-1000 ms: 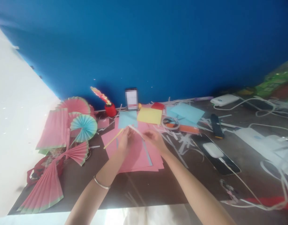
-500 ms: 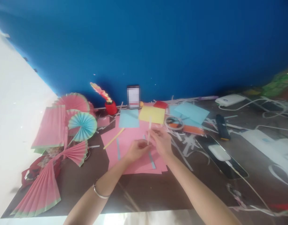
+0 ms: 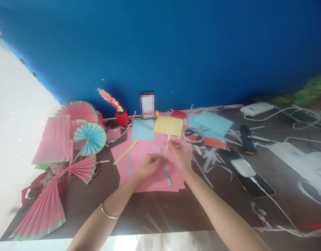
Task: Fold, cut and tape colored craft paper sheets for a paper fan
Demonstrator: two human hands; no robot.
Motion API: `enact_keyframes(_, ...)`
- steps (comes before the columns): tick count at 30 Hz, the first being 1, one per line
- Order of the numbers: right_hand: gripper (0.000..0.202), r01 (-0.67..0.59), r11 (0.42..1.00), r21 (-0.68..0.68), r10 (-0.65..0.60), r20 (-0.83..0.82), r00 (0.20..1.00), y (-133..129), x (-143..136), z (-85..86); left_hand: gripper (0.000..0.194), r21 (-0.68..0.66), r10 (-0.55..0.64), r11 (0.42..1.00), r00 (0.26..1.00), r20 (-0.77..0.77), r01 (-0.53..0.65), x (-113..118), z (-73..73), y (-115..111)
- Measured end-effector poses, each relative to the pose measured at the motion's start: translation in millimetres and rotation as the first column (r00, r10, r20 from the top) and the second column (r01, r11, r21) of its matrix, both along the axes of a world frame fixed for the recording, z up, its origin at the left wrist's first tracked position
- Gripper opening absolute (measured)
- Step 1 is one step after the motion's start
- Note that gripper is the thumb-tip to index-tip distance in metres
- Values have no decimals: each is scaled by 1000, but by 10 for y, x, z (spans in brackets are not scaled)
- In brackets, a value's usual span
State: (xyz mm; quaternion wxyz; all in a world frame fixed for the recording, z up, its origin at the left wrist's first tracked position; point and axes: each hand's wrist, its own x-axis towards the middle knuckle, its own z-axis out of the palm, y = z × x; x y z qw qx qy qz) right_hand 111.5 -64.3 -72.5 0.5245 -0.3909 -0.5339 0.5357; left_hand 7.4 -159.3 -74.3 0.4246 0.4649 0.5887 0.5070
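The hands are close together over the pink sheets (image 3: 151, 183): the right hand (image 3: 183, 155) pinches a narrow white strip (image 3: 170, 132) between thumb and fingers, its free end pointing up across the yellow sheet (image 3: 163, 124). The left hand (image 3: 150, 165) sits just below, fingers curled in near the strip's lower end, probably to steady or work it; from here I can't tell whether they grip it. Holding the strip raised seems to leave that end free for both sets of fingertips. The pink sheets lie flat in front of the person, likely as a working surface, with a yellow strip (image 3: 126, 152) slanting across their left edge. The phone (image 3: 148, 105) is upright by the wall, perhaps so it faces the person, but its screen is blurred into blocks. The strip itself is smeared and its lower end is lost among the fingers. Over on the right, a green thing (image 3: 310, 90) is cut off.
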Motion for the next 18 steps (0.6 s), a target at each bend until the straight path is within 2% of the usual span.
enact_keyframes(10,16,28,999,25,-29,20,999,-28,-4,39,28,23,-6,1000,997,-75,7,-14,-28,10)
enact_keyframes(18,17,22,998,55,-24,35,999,-30,-7,37,25,34,-3,999,999,-46,5,-28,-33,14)
